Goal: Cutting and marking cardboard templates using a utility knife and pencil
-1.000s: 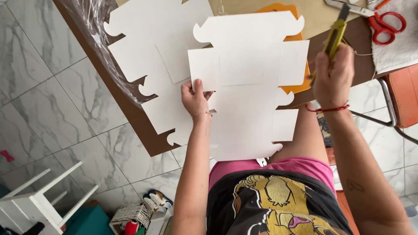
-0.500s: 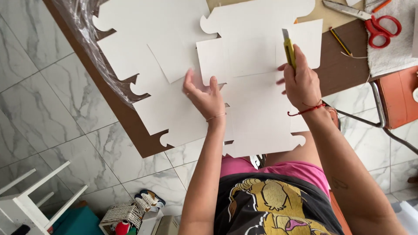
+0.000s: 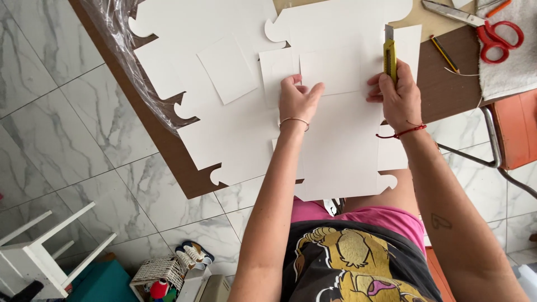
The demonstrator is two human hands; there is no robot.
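Observation:
My left hand [image 3: 298, 98] presses flat on a small white card rectangle [image 3: 330, 70] that lies on a large white cardboard cut-out [image 3: 341, 151] with scalloped corners. My right hand [image 3: 395, 95] grips a yellow utility knife [image 3: 390, 56], its blade pointing away from me at the right side of the small rectangle. A second big white cut-out [image 3: 224, 128] lies to the left, with another loose white rectangle [image 3: 226, 70] on it. Both cut-outs overhang the near edge of the brown table [image 3: 168, 151].
Red-handled scissors [image 3: 486, 28], a pencil [image 3: 444, 54] and a grey cloth [image 3: 512, 61] sit at the table's right end. Clear plastic wrap [image 3: 120, 45] drapes over the left edge. An orange chair [image 3: 514, 134], a white stool [image 3: 39, 257] and a small basket [image 3: 159, 274] stand on the marble floor.
My right hand has brought the knife down from the far right onto the card beside the small rectangle. My left hand slid up the sheet onto that rectangle.

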